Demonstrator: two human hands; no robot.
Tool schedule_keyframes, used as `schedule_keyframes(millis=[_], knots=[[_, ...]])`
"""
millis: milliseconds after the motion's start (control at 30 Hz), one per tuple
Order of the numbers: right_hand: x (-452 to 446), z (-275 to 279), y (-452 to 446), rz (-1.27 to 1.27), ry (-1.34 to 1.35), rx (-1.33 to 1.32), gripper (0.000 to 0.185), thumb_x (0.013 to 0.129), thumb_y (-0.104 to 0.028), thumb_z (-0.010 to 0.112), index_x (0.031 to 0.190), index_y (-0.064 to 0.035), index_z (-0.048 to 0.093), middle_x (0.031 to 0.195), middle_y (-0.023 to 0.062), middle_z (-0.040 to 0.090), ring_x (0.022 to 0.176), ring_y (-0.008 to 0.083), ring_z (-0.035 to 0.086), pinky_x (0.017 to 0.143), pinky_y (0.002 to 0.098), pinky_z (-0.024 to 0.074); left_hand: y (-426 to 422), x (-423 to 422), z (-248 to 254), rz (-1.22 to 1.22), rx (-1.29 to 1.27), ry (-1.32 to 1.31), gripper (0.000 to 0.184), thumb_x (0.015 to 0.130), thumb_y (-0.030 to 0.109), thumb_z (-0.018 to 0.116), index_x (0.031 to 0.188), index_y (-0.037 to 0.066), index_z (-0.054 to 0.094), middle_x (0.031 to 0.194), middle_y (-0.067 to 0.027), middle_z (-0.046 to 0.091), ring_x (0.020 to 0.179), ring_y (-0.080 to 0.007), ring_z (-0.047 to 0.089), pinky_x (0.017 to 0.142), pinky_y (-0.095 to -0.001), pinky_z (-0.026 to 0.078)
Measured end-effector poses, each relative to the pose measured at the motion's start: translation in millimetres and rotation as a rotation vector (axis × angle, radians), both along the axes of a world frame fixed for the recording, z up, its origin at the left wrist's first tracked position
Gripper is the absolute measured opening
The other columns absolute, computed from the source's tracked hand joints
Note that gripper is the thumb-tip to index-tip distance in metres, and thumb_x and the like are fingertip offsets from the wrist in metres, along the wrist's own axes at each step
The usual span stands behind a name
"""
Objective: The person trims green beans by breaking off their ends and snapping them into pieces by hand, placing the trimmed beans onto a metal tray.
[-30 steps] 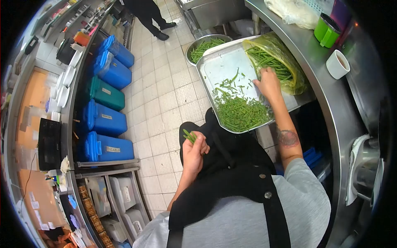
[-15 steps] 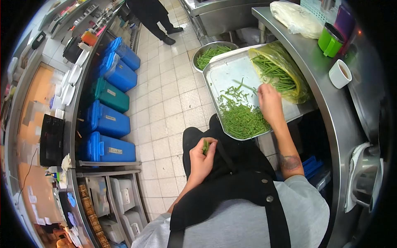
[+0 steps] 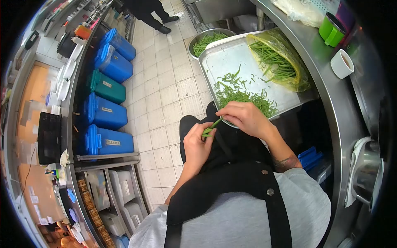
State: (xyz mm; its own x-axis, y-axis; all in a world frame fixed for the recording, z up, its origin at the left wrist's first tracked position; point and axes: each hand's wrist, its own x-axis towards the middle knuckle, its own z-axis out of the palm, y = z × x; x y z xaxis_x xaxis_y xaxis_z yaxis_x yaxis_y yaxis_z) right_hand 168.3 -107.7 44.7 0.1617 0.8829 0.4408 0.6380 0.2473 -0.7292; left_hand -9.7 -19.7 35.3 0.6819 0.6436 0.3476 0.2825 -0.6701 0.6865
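Over my lap my left hand [image 3: 197, 144] is closed around a few short green bean pieces [image 3: 207, 132]. A longer green bean [image 3: 216, 122] sticks out of that grip, up and to the right. My right hand [image 3: 248, 119] pinches its far end between thumb and fingertips, just above the near edge of a metal tray [image 3: 227, 58]. Trimmed bean ends [image 3: 235, 91] are heaped in the near part of the tray, partly hidden behind my right hand. A yellow plastic bag [image 3: 304, 76] of whole green beans [image 3: 269, 58] lies open on the tray's right side.
Beyond the tray, a round metal bowl [image 3: 191, 48] holds more green beans. A steel counter [image 3: 320, 78] on the right carries a green cup [image 3: 331, 31] and a white cup [image 3: 342, 65]. Blue bins [image 3: 108, 108] line the left. A person's legs [image 3: 151, 16] stand at the far end.
My right hand has come from beside the yellow bag down to my left hand and now pinches a bean there. My left hand stays over my lap. The view has shifted slightly.
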Motion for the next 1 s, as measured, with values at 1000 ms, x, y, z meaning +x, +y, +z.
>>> schedule_keyframes(millis=[1000], knots=[[-32.2, -15.6, 2.4, 0.048, 0.505, -0.137, 0.007, 0.080, -0.002, 0.060, 0.086, 0.0014, 0.062, 0.075, 0.0030, 0.060, 0.064, 0.0075, 0.056, 0.059, 0.0211, 0.0456, 15.1, -9.8, -20.9, -0.015, -1.080, -0.520, 0.010, 0.093, 0.011, 0.055, 0.089, 0.002, 0.052, 0.063, 0.0034, 0.044, 0.053, -0.0049, 0.036, 0.048, -0.0218, 0.031]])
